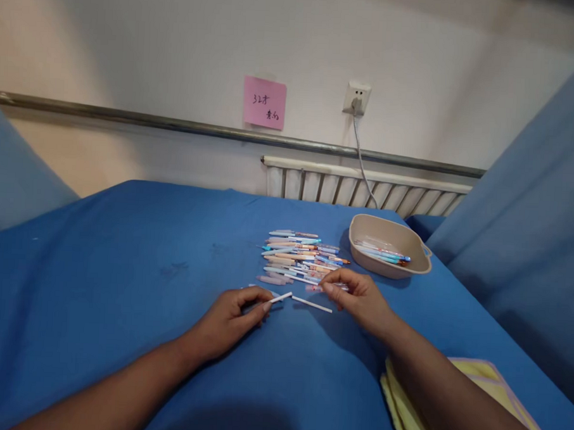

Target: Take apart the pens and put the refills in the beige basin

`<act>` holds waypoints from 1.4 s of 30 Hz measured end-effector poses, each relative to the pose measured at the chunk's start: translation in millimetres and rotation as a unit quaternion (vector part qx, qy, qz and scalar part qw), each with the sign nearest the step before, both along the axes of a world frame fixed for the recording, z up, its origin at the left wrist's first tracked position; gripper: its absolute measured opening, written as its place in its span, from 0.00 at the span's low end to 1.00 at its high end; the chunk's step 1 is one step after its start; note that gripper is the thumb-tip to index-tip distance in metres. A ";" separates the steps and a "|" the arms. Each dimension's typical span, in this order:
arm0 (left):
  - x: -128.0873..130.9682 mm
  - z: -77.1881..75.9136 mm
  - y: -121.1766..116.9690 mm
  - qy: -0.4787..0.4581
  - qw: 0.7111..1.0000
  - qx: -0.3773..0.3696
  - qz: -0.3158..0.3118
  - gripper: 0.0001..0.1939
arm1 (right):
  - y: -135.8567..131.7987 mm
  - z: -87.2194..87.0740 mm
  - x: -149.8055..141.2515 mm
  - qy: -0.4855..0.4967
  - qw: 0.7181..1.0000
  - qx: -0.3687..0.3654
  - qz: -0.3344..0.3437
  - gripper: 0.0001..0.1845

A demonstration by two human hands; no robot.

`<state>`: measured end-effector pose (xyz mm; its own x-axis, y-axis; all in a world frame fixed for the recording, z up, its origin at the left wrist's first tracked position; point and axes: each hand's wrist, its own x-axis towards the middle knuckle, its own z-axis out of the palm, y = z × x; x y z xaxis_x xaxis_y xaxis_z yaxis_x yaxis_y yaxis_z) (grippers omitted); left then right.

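Observation:
Between the thumb and index finger of my left hand (237, 314) is a short white stick (281, 298), its free end pointing right. A second white stick (312, 304) lies on the blue cloth, close to that end. My right hand (357, 297) is closed in a pinch at the right end of a thin white stick (303, 280), beside the front of the pen pile. Many pens (290, 253) in pale, orange and blue colours lie side by side just beyond my hands. Some pens at the front are partly hidden by my fingers.
A beige plastic basin (384, 267) with several pens (383, 253) inside stands at the right rear. A folded yellow cloth (397, 397) lies under my right forearm. Behind the blue-covered table (122, 284) are a radiator (317, 181), a plugged-in cord (360, 156) and a metal rail.

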<state>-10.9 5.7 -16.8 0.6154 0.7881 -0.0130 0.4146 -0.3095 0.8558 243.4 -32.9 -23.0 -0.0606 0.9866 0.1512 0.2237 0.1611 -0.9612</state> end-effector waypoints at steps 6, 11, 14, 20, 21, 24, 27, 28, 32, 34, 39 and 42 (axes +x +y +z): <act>0.5 4.6 -4.6 0.010 0.999 0.033 -0.019 0.13 | -7.6 -2.1 -10.7 -0.108 0.994 0.019 0.014 0.08; 1.5 9.3 -6.6 0.014 0.998 0.052 -0.029 0.13 | -11.5 1.1 -15.0 -0.137 0.990 0.037 -0.015 0.06; 1.0 8.1 -6.6 0.025 0.997 0.064 -0.034 0.12 | -12.3 2.7 -15.9 -0.132 0.991 0.033 -0.009 0.06; -0.8 3.4 -7.9 0.019 0.997 0.063 -0.039 0.12 | -14.0 1.6 -17.2 -0.121 0.992 0.036 0.009 0.06; -1.0 3.1 -8.4 0.019 0.997 0.064 -0.041 0.12 | -14.3 1.2 -17.4 -0.121 0.992 0.035 0.013 0.06; -1.0 2.8 -10.1 0.026 0.996 0.071 -0.054 0.12 | -15.1 1.2 -18.4 -0.129 0.991 0.032 0.026 0.07; -0.3 3.0 -12.0 0.031 0.994 0.077 -0.064 0.12 | -16.6 2.0 -20.2 -0.144 0.988 0.041 0.037 0.05; 0.0 3.0 -12.7 0.031 0.994 0.079 -0.066 0.13 | -17.3 2.0 -21.0 -0.152 0.987 0.045 0.041 0.05; 2.1 2.6 -16.5 0.047 0.990 0.097 -0.086 0.13 | -21.7 0.5 -25.0 -0.185 0.978 0.062 0.067 0.04; 3.0 1.0 -19.1 0.062 0.988 0.102 -0.093 0.11 | -24.3 -0.3 -27.2 -0.198 0.974 0.069 0.081 0.05; 3.3 -4.6 -24.2 0.050 0.992 0.105 -0.056 0.11 | -29.3 -0.7 -31.7 -0.233 0.964 0.089 0.089 0.06; 2.7 -4.2 -24.8 0.064 0.990 0.110 -0.056 0.09 | -31.1 -0.9 -32.6 -0.237 0.964 0.090 0.086 0.06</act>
